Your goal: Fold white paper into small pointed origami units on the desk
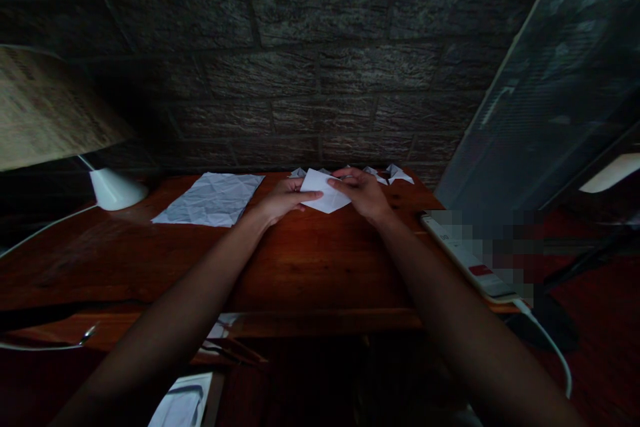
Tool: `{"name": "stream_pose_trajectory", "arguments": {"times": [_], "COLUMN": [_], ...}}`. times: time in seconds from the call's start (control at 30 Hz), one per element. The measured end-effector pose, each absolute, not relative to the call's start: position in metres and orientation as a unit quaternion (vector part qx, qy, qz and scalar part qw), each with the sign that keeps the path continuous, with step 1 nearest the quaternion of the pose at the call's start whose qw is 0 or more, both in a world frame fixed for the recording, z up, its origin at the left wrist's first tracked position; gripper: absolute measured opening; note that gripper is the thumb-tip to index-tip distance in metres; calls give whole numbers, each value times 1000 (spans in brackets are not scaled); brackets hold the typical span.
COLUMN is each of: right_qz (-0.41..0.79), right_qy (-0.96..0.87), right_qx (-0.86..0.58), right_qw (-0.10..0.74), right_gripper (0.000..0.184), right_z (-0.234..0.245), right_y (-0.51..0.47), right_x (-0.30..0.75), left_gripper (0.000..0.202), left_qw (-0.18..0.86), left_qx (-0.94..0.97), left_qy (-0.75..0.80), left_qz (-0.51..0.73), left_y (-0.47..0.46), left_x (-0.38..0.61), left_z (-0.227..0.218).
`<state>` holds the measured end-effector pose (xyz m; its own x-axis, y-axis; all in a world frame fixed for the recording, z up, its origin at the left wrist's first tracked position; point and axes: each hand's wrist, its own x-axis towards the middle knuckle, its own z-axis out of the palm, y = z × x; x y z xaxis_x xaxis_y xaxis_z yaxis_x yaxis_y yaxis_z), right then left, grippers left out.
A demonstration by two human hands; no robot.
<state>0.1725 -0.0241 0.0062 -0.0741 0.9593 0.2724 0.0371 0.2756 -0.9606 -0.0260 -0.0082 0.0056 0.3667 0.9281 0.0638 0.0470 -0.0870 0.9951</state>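
A small folded white paper lies on the wooden desk near its far edge. My left hand rests on the paper's left side, fingers pressed down on it, index finger stretched across. My right hand pinches the paper's right upper edge with fingers closed on it. Both forearms reach in from the bottom of the view.
A crumpled white sheet lies flat at the left. Small paper scraps sit by the wall behind my hands. A lamp base and shade stand at the far left. A white power strip lies at the right edge.
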Motion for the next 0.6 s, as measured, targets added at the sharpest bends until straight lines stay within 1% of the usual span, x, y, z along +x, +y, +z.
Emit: {"name": "stream_pose_trajectory", "arguments": {"times": [0.13,0.33,0.47,0.6], "right_qz": [446,466,470,548], "right_qy": [-589,-575,-561,-490], "right_qx": [-418,-419,-428,-412], "right_qw": [528,525,530,538], "right_gripper": [39,38,35,32], "right_z": [7,7,7,10], "right_y": [-24,-24,-25,-26], "right_x": [172,167,169,170], "left_gripper": [30,31,31,33], "left_qw": [543,556,615,650], "left_qx": [604,511,472,451], "left_qy": [409,402,386,373], "left_qz": [415,518,501,484], "left_y": [-7,-5,-8,-8], "left_x": [-23,-18,-17,-15], "left_z": [2,2,5,6]}}
